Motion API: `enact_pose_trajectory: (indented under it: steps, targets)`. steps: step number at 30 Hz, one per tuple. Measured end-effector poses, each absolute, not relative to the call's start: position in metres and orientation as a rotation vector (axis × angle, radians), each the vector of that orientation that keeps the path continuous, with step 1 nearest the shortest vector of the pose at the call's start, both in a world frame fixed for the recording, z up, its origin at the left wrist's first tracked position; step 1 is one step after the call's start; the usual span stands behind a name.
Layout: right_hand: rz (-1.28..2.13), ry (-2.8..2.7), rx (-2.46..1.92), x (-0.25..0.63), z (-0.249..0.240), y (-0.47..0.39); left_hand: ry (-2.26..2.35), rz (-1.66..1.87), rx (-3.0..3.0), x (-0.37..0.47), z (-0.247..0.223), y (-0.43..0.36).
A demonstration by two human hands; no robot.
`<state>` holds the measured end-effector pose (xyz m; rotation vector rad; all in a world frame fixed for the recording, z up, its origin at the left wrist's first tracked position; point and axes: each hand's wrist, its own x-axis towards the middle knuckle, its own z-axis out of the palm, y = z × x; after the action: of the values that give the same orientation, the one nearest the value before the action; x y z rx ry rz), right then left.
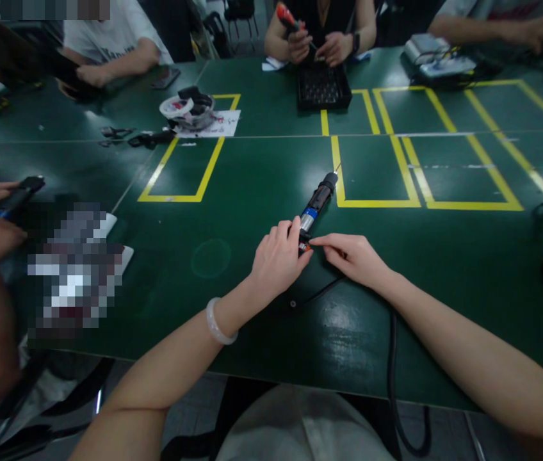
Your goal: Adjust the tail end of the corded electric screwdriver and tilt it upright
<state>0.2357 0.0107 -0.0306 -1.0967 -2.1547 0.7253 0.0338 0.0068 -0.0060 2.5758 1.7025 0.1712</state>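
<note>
A black electric screwdriver [318, 198] with a blue and silver band lies at a slant on the green table [262, 166], its thin bit pointing away to the upper right. My left hand [278, 259] is wrapped round its rear part. At the tool's back end, the index finger of my right hand [355, 256] touches near a small orange part; the other fingers are curled in. A small round metal piece [292, 304] lies on the table below my hands, near a thin dark cable. What lies under my left palm is hidden.
Yellow tape [377, 203] marks rectangles on the table. A black tray [324, 86] stands before a person holding a red-handled tool [287, 16]. Tape rolls [187, 110] sit back left. A thick black cable [393, 365] hangs over the front edge. A neighbour's hands are at the left.
</note>
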Motion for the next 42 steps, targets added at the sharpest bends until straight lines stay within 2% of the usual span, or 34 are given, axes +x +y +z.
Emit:
enact_pose_trajectory:
  steps: [4, 8, 19, 31, 42]
  targets:
    - [1.225, -1.679, -1.175, 0.245, -0.032, 0.022, 1.691, 0.17, 2.572, 0.031, -0.006, 0.008]
    - [1.417, -1.476, -1.122, 0.252, -0.032, 0.029, 1.667, 0.134, 2.599, 0.023, -0.007, 0.014]
    - [1.446, -1.443, -1.125, 0.248, -0.032, 0.028, 1.77, 0.004, 2.621, -0.047, -0.006, 0.034]
    - [1.439, -1.471, -1.156, 0.245, -0.033, 0.028, 2.198, -0.037, 2.274, -0.159, -0.011, 0.085]
    - [1.439, -1.478, -1.16, 0.245, -0.034, 0.027, 2.41, -0.011, 1.976, -0.202, -0.008, 0.126]
